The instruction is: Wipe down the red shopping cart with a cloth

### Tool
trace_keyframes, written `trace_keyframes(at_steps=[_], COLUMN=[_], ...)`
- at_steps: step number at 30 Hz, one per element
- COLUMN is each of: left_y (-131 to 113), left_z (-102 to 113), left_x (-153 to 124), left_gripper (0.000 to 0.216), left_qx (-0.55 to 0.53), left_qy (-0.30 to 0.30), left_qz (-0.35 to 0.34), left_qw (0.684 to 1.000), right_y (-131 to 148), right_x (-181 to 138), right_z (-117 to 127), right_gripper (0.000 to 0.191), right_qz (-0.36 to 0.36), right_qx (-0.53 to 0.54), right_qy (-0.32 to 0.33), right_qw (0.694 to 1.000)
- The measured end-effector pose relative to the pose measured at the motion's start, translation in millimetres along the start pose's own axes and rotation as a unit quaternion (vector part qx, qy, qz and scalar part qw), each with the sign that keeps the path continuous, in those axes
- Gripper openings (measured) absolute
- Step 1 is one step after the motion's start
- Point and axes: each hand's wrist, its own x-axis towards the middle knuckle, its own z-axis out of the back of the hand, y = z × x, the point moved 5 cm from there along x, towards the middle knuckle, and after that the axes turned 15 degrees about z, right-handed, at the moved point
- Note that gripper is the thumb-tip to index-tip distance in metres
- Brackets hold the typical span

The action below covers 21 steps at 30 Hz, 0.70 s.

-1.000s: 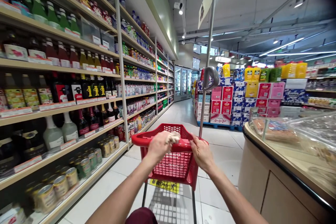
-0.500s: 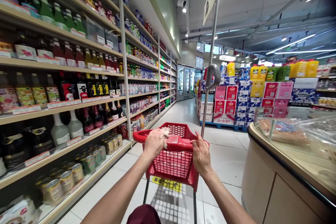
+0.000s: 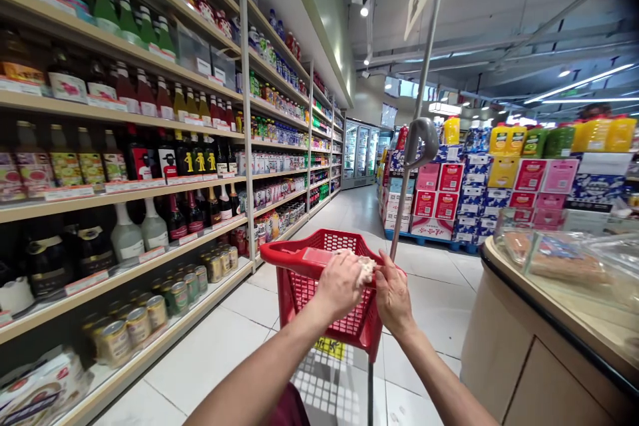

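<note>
A red plastic shopping cart [image 3: 304,283] stands on the tiled aisle floor in front of me. My left hand [image 3: 340,285] is closed round a crumpled whitish wad [image 3: 367,269], paper or cloth, and rests on the cart's handle. My right hand [image 3: 394,296] grips the handle close beside it, its fingertips touching the wad. A grey pole [image 3: 417,126] with a curved handle and a flag rises from the cart's right side.
Long shelves [image 3: 124,193] of bottles and cans line the left. A curved beige counter [image 3: 539,319] with a glass food case stands at right. Stacked boxes on a pallet [image 3: 449,200] lie ahead right. Glass-door fridges [image 3: 357,153] close the aisle's far end.
My left hand slid right along the handle with the wad until it met my right hand. The cart and the view swung to the right.
</note>
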Motion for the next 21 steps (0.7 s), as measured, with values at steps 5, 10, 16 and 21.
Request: trace_keyframes(at_steps=[5,10,16,21], left_y=[31.9,6.0,41.4,31.0], left_z=[16.0,-0.6,16.7,13.2], left_x=[-2.6,0.6,-1.0,-1.9], left_gripper=[0.023,0.025,0.023,0.023], left_qx=[0.002,0.015,0.011,0.014], left_qy=[-0.058,-0.031,-0.037,-0.032], left_qz=[0.109,0.042,0.14,0.098], left_qw=[0.992,0.998,0.989,0.995], right_y=[1.5,1.4,0.8,1.0], right_x=[0.9,-1.0,-0.4,3.2], right_z=[0.8,0.1,3.4,7.5], right_gripper=[0.049,0.049,0.049,0.047], right_qz=[-0.003,0.004,0.025,0.022], right_qx=[0.013,0.002,-0.008,-0.059], right_qy=[0.007,-0.019,0.023,-0.008], right_qw=[1.0,1.0,0.999,0.998])
